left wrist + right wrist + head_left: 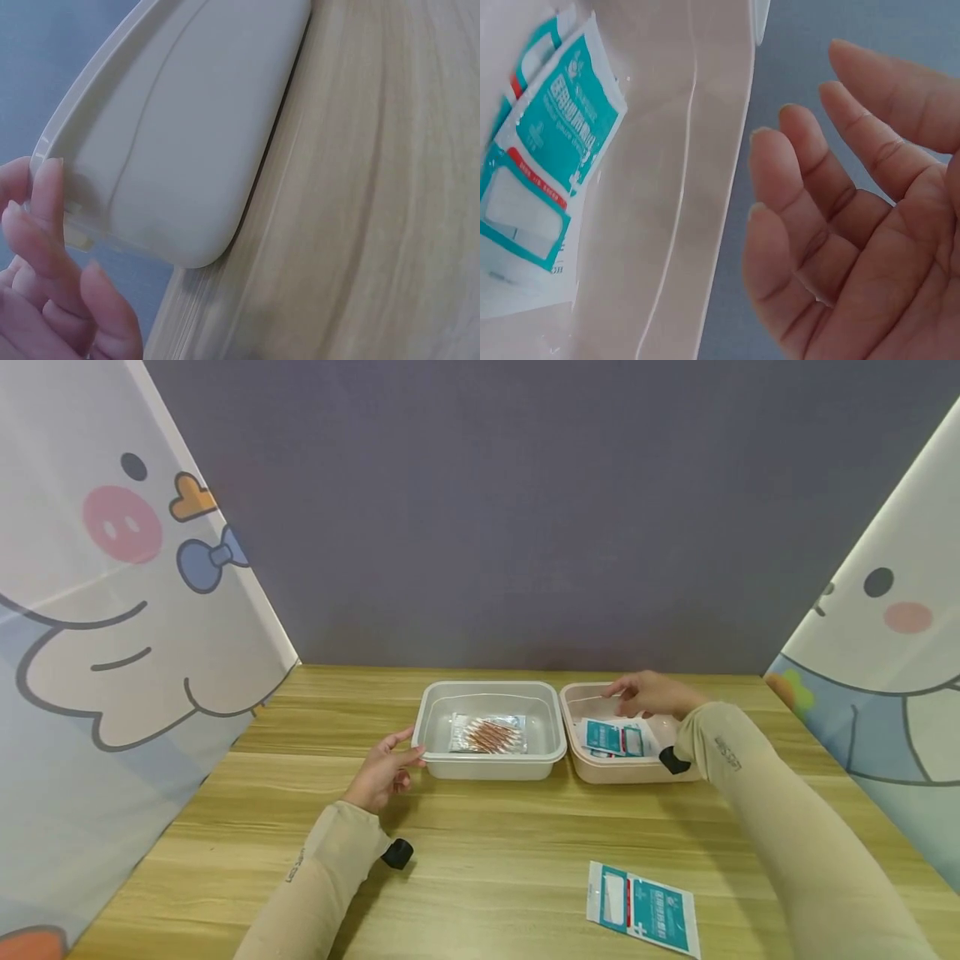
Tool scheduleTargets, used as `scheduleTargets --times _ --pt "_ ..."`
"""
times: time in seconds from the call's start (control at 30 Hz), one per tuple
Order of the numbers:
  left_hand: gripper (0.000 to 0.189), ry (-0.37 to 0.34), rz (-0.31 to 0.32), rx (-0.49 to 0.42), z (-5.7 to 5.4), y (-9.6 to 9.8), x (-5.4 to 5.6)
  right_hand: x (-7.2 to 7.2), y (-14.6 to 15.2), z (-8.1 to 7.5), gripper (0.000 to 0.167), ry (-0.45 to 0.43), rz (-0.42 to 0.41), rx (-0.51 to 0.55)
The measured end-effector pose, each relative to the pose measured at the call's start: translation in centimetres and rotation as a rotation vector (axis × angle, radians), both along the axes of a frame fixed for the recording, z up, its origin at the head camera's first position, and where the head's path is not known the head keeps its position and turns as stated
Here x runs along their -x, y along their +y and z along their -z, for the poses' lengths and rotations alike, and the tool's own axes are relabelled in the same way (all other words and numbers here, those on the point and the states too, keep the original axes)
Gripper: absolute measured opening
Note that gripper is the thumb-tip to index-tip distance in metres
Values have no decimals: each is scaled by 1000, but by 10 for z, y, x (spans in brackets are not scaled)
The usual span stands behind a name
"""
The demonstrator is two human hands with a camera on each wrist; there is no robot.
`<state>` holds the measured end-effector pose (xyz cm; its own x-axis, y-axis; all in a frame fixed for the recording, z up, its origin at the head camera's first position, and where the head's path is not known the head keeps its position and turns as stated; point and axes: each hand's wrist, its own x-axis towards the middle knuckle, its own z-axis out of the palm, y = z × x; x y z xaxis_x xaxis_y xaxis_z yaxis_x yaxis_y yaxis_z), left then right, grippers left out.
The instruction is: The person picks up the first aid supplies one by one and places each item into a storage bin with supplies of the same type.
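On the left stands a white plastic basin [487, 768] with a clear packet of cotton swabs [491, 735] in it. My left hand [382, 772] pinches the basin's left rim; in the left wrist view its fingers [49, 191] lie on both sides of that edge. Beside it is a pinkish basin [615, 772] holding several white-and-teal packets [615, 739]. Over this basin's back part hovers my right hand [652, 693]. The right wrist view shows that hand holding nothing, its fingers [772, 169] slightly bent and apart from the packets.
A single teal-and-white packet [643, 910] lies on the wood-grain table [480, 852] near the front, right of centre. Behind the table rises a grey panel [487, 527]. Cartoon-printed panels [90, 610] flank both sides.
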<state>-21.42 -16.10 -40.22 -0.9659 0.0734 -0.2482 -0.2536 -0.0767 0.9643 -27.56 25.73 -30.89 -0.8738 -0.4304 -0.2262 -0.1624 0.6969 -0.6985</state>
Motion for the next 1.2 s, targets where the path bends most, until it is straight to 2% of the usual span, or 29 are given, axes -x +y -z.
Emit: scheduleTargets --times 0.23,0.47,0.87,1.2 --pt "56 0 -3 11 1 -1 1 -9 -9 4 41 27 -52 -13" --pt "56 2 5 18 0 -1 0 -22 -12 7 40 19 -49 -23" --pt "57 -4 3 25 0 -1 0 -45 -10 6 33 147 -113 -78" --pt "58 -3 8 25 -1 -1 0 -63 -12 9 30 168 -192 -31"
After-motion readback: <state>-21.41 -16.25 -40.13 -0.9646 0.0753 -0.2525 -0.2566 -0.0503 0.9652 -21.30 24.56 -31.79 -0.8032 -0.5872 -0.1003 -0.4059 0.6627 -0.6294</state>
